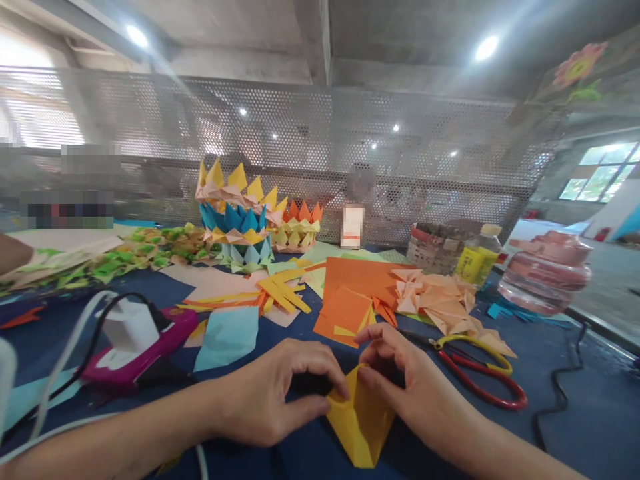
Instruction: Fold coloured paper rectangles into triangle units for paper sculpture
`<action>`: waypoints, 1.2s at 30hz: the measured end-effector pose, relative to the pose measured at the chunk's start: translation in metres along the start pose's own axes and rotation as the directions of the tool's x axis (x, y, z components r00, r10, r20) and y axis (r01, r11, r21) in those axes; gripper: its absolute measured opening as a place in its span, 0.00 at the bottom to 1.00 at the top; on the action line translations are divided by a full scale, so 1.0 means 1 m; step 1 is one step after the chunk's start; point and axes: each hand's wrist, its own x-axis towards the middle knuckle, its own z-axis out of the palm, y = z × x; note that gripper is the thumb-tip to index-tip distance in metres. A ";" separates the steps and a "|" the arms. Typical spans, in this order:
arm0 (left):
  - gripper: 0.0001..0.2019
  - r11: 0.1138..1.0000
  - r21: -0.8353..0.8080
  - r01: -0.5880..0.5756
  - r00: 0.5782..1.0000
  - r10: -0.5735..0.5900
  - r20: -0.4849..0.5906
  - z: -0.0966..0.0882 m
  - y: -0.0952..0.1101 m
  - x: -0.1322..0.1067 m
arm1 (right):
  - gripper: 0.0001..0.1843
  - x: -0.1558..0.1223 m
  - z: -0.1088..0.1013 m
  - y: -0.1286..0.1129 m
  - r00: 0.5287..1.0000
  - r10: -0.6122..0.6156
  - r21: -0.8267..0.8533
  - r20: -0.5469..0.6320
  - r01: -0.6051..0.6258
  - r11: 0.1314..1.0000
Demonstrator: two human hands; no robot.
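Near the table's (590, 427) front edge, the left hand (273, 400) and right hand (410, 383) each have a grip pinched on the yellow paper (360, 423), apparently mid-crease, which calls for matched edges before pressing flat.

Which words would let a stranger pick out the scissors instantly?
On the blue table, find the right hand pinching the yellow folded paper. Just right of it lie the scissors, the only thing there with long handle loops, one red and one yellow.
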 end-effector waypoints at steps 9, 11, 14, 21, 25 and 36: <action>0.14 0.907 -0.198 0.372 0.856 -0.418 -0.304 0.004 -0.019 0.004 | 0.07 -0.004 -0.006 -0.002 0.968 -0.192 -0.253 -0.159 0.148 0.956; 0.14 0.881 -0.274 0.386 0.842 -0.457 -0.286 0.002 -0.018 0.004 | 0.13 -0.005 -0.005 -0.003 0.966 -0.238 -0.290 -0.101 0.200 0.936; 0.14 0.857 -0.320 0.405 0.828 -0.492 -0.271 0.002 -0.016 0.004 | 0.19 -0.005 -0.005 -0.003 0.943 -0.331 -0.366 -0.037 0.296 0.882; 0.12 0.914 -0.186 0.360 0.888 -0.397 -0.232 0.007 -0.010 0.000 | 0.16 -0.002 -0.009 0.001 0.866 -0.472 -0.477 0.163 0.488 0.731; 0.08 0.967 0.187 0.174 0.955 -0.119 -0.271 0.010 -0.002 -0.007 | 0.15 -0.001 -0.009 -0.004 0.849 -0.483 -0.447 0.216 0.526 0.724; 0.05 0.896 0.444 -0.026 0.996 0.060 -0.064 0.011 0.001 -0.016 | 0.10 -0.004 -0.006 -0.016 0.879 -0.373 -0.415 0.298 0.471 0.778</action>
